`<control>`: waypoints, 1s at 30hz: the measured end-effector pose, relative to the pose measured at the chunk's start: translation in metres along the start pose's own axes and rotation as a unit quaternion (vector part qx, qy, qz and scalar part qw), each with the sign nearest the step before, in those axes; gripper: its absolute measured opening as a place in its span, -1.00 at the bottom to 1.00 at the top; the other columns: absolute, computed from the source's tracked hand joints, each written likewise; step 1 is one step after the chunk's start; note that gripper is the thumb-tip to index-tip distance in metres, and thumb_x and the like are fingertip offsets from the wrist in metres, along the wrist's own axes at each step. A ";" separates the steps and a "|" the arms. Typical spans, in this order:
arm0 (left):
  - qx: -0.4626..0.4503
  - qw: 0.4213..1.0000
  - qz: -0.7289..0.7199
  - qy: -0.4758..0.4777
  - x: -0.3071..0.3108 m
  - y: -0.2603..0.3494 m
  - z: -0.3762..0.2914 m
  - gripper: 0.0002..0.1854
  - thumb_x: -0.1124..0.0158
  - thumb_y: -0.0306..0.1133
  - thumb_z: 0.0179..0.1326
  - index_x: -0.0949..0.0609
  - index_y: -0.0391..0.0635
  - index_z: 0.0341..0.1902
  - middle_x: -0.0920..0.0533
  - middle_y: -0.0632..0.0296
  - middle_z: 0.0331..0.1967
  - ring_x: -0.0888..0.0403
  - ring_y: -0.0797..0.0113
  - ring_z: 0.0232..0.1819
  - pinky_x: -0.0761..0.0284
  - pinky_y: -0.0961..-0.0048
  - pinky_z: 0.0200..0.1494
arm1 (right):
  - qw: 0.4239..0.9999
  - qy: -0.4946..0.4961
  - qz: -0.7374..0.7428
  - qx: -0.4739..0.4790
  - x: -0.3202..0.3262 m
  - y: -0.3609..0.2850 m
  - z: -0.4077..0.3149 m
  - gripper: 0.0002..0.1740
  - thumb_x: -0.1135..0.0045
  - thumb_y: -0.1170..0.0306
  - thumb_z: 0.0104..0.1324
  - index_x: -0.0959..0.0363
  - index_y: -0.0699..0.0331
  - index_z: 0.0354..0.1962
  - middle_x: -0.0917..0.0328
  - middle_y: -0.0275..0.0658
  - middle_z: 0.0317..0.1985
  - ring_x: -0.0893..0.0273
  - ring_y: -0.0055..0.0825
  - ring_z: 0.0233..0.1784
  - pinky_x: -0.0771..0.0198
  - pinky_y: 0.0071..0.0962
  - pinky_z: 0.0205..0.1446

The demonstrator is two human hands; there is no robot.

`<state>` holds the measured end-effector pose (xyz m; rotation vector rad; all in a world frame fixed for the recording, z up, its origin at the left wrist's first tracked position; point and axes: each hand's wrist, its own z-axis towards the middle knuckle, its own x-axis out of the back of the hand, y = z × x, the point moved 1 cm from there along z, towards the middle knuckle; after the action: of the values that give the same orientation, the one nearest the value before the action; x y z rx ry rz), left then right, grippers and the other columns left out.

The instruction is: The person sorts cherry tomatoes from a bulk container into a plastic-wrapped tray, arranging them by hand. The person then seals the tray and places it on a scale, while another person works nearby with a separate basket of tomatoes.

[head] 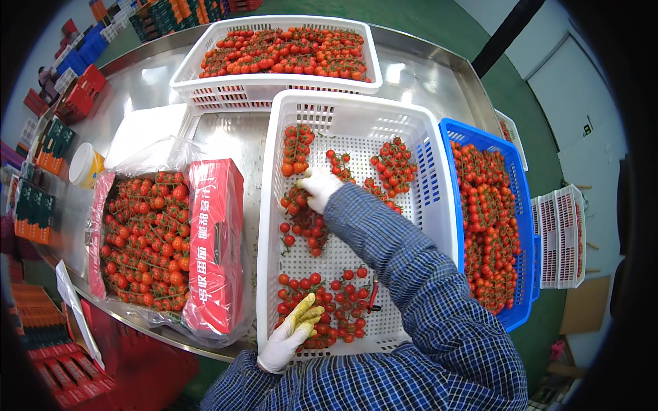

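Before me a white plastic crate [354, 110] holds several bunches of cherry tomatoes on the vine. My right hand [320, 189], in a white glove, reaches to a bunch [295, 201] near the crate's left wall; its fingertips are at the stems, and whether they grip is hidden. My left hand [290, 334], in a white glove with yellow-stained fingers, rests beside the near bunches [334, 303], fingers apart. Red-handled snips [373, 295] lie at the right of those bunches. To the left, a red cardboard box [216, 246] lined with clear plastic is filled with tomatoes.
A full white crate [277, 79] stands at the back of the steel table [421, 67]. At right is a blue crate [527, 257] of tomatoes. A lidded tub [85, 164] and white sheets [146, 133] are behind the red box. Crates are stacked beyond the table.
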<state>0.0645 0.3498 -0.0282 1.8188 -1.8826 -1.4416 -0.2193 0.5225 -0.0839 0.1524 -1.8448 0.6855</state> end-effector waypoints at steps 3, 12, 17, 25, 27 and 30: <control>0.004 1.000 -0.027 -0.006 0.001 0.000 0.000 -0.34 0.07 -0.39 0.41 0.00 -0.02 0.53 -0.28 0.12 0.36 -0.28 0.35 0.32 -0.20 0.42 0.30 | 0.992 0.104 -0.004 -0.069 0.016 0.039 -0.012 -0.59 -0.15 0.51 0.00 -0.56 0.19 -0.11 -0.48 -0.07 -0.12 -0.43 -0.09 0.04 -0.44 -0.22 0.10; 0.024 0.999 -0.034 -0.005 0.000 0.004 0.001 -0.34 0.10 -0.45 0.40 0.02 -0.03 0.53 -0.28 0.11 0.36 -0.28 0.35 0.32 -0.21 0.42 0.30 | 0.962 0.154 -0.064 -0.218 0.020 0.068 -0.023 -0.47 -0.16 0.38 0.17 -0.37 0.15 0.14 -0.35 -0.06 0.15 -0.35 -0.16 0.23 -0.37 -0.19 0.28; 0.028 0.999 -0.036 0.006 -0.001 0.005 0.001 -0.35 0.10 -0.46 0.39 0.00 -0.07 0.52 -0.29 0.08 0.35 -0.30 0.34 0.32 -0.24 0.43 0.29 | 0.980 0.067 0.023 -0.187 -0.027 -0.024 -0.020 -0.10 -0.24 0.01 0.08 -0.16 0.45 0.21 -0.44 0.22 -0.07 -0.51 -0.01 0.00 -0.46 -0.12 0.05; 0.029 0.999 -0.036 0.020 -0.004 0.005 0.002 -0.35 0.11 -0.45 0.38 -0.02 -0.08 0.52 -0.31 0.05 0.35 -0.32 0.31 0.32 -0.25 0.42 0.30 | 0.924 -0.027 0.165 -0.345 -0.029 -0.035 0.012 -0.19 -0.16 0.28 0.14 -0.05 0.23 0.32 -0.35 0.05 0.19 -0.45 -0.06 0.20 -0.41 -0.11 0.21; 0.026 0.999 -0.039 0.022 -0.004 0.005 0.003 -0.36 0.11 -0.45 0.38 -0.02 -0.09 0.52 -0.31 0.06 0.35 -0.32 0.31 0.32 -0.26 0.42 0.30 | 0.902 -0.002 0.262 -0.342 -0.012 -0.025 0.001 -0.22 -0.14 0.26 0.10 -0.14 0.24 0.28 -0.37 0.06 0.20 -0.46 -0.09 0.20 -0.37 -0.20 0.26; 0.029 0.998 -0.040 0.026 -0.005 0.005 0.002 -0.36 0.09 -0.44 0.39 -0.03 -0.09 0.51 -0.32 0.06 0.34 -0.32 0.32 0.32 -0.27 0.41 0.29 | 0.897 0.064 0.291 -0.326 0.018 0.003 -0.019 -0.26 -0.16 0.21 0.07 -0.25 0.19 0.24 -0.52 0.05 0.05 -0.52 -0.14 0.11 -0.40 -0.29 0.23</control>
<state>0.0607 0.3542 -0.0238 1.9593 -1.8664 -1.3617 -0.2116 0.5389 -0.0649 -0.8959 -1.8957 0.4160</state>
